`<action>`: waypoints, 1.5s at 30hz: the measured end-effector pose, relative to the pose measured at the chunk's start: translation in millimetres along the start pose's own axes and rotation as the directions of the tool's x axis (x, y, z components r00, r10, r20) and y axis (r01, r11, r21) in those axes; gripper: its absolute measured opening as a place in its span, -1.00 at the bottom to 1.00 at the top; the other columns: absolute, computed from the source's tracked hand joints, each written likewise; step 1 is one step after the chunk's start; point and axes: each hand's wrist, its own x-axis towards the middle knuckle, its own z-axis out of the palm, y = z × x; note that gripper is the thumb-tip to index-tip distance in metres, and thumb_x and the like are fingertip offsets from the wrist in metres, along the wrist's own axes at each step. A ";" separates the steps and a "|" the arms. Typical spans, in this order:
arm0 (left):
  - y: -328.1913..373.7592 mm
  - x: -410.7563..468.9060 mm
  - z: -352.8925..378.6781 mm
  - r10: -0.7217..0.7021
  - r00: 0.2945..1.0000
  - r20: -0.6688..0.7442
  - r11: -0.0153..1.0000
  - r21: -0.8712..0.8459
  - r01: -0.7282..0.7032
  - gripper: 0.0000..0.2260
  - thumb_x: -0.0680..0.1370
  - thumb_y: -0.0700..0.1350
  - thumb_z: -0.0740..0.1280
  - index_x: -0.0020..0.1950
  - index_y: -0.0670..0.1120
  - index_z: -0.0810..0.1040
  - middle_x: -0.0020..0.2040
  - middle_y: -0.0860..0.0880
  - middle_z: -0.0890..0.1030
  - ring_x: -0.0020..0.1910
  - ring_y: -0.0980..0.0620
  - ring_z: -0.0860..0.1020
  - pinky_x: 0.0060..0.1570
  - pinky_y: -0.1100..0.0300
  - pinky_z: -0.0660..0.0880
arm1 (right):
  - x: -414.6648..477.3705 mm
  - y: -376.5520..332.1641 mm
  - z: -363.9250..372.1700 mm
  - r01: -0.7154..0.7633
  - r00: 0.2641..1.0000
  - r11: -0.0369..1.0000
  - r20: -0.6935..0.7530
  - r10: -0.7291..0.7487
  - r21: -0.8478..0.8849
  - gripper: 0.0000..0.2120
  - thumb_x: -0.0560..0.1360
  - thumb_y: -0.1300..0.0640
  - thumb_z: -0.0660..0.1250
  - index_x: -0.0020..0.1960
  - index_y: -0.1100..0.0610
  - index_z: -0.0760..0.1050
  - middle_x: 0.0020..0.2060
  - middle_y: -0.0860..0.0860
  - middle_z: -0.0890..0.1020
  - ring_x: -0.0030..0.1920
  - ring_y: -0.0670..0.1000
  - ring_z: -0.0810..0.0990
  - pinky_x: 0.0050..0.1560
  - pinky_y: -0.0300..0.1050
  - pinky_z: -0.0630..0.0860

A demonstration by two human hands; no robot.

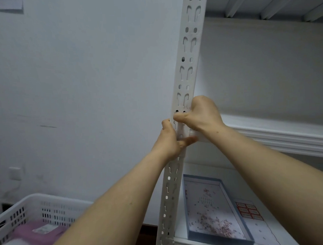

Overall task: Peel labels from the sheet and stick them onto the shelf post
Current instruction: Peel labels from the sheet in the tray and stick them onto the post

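Both hands are gripping the white slotted shelf post (186,52) at mid-height, where a shelf edge is meeting it. The left hand (169,140) is wrapping the post from its left side, thumb lying across the front face. The right hand (203,115) is closing on it from the right, thumb pressing flat just above — whether a label is lying under the thumbs cannot be told. The label sheet (248,210), with red-bordered labels, is lying on the white lower shelf (205,168), just beside a blue-walled box (217,239) strewn with small scraps. A white slotted basket (40,203) holding pink cloth (38,235) is sitting low at left against a pale wall (81,88) bearing a socket (15,174).
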 end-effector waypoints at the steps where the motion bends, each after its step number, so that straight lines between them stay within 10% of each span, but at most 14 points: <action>1: 0.0 0.1 0.0 -0.002 1.000 0.004 1.000 -0.003 0.002 -0.36 0.47 0.03 0.41 0.32 -0.14 0.09 0.11 -0.08 0.44 -0.07 -0.04 0.51 -0.32 0.19 0.40 | -0.8 -2.0 0.1 0.000 1.000 1.000 -0.003 0.000 -0.027 -0.79 0.27 0.13 0.37 -0.40 0.18 0.35 -0.48 0.04 0.30 -0.43 0.03 0.24 -0.43 -0.16 0.20; 8: -0.7 1.0 0.5 -0.008 1.000 0.019 0.999 -0.038 0.008 -0.44 0.46 -0.01 0.42 0.25 -0.11 0.12 -0.05 -0.02 0.45 -0.22 0.06 0.43 -0.30 0.17 0.38 | -3.0 -5.9 2.7 -0.028 0.999 0.997 -0.032 0.026 -0.074 -0.68 0.28 0.12 0.36 -0.46 0.13 0.21 -0.52 0.02 0.25 -0.48 0.03 0.21 -0.50 -0.17 0.15; 14: -2.9 0.2 0.7 -0.045 0.999 0.001 0.995 -0.085 0.044 -0.78 0.62 -0.11 0.21 0.12 -0.05 0.15 -0.40 0.19 0.48 -0.50 0.32 0.50 -0.38 0.21 0.32 | -1.4 5.8 -6.2 -0.016 0.999 0.993 0.041 0.011 0.116 -0.81 0.30 0.15 0.41 -0.17 0.26 0.61 -0.23 0.15 0.68 -0.18 0.17 0.62 -0.25 -0.03 0.53; 21: -1.8 0.2 0.8 -0.016 1.000 0.012 1.000 -0.025 0.016 -0.42 0.46 -0.02 0.40 0.29 -0.09 0.10 0.18 -0.08 0.43 -0.06 -0.06 0.49 -0.27 0.13 0.42 | -4.5 3.4 2.7 0.027 1.000 1.000 -0.014 -0.027 -0.014 -0.80 0.27 0.09 0.38 -0.23 0.23 0.58 -0.31 0.12 0.65 -0.25 0.14 0.60 -0.29 0.00 0.53; 25: -2.3 0.3 0.7 -0.012 1.000 0.017 0.999 -0.034 0.012 -0.44 0.48 -0.03 0.40 0.29 -0.07 0.10 0.14 -0.10 0.44 -0.10 -0.06 0.48 -0.31 0.15 0.38 | -7.5 -1.4 1.8 0.017 1.000 0.996 -0.015 -0.019 -0.085 -0.75 0.28 0.11 0.35 -0.44 0.15 0.32 -0.52 0.03 0.34 -0.45 0.06 0.32 -0.50 -0.15 0.19; 33: -7.4 3.8 2.0 -0.021 1.000 -0.015 1.000 -0.021 0.020 -0.66 0.59 -0.13 0.25 0.25 -0.10 0.15 -0.31 0.28 0.53 -0.33 0.30 0.53 -0.28 0.16 0.40 | -4.6 5.3 -4.9 0.026 0.999 0.999 0.029 -0.027 0.029 -0.80 0.30 0.11 0.41 -0.18 0.23 0.61 -0.21 0.13 0.68 -0.16 0.13 0.63 -0.17 0.01 0.56; 36: -2.7 0.7 0.8 0.007 1.000 0.006 1.000 0.030 -0.007 -0.47 0.50 -0.06 0.34 0.31 -0.12 0.09 0.09 -0.01 0.47 -0.10 0.00 0.51 -0.24 0.11 0.46 | -4.2 2.8 -1.1 0.027 1.000 0.999 0.002 -0.027 -0.029 -0.80 0.27 0.09 0.37 -0.31 0.24 0.51 -0.39 0.12 0.58 -0.33 0.16 0.52 -0.39 -0.03 0.43; 40: -0.6 -1.5 -0.1 0.015 1.000 0.006 1.000 0.022 -0.015 -0.43 0.49 -0.02 0.39 0.30 -0.10 0.09 0.13 -0.07 0.42 -0.11 -0.01 0.46 -0.34 0.18 0.38 | -7.4 -2.6 1.4 0.018 0.999 0.994 -0.033 -0.021 -0.108 -0.70 0.29 0.10 0.34 -0.45 0.14 0.24 -0.53 0.02 0.27 -0.47 0.04 0.24 -0.50 -0.16 0.14; 45: -0.5 -0.2 0.1 0.021 1.000 -0.020 0.999 -0.032 -0.021 -0.51 0.49 -0.02 0.40 0.19 -0.06 0.12 0.03 0.00 0.44 -0.14 0.05 0.44 -0.19 0.14 0.43 | -0.9 8.1 -9.2 0.021 0.994 0.994 0.104 -0.032 0.107 -0.81 0.31 0.10 0.38 -0.19 0.23 0.59 -0.27 0.10 0.67 -0.19 0.12 0.62 -0.16 -0.01 0.58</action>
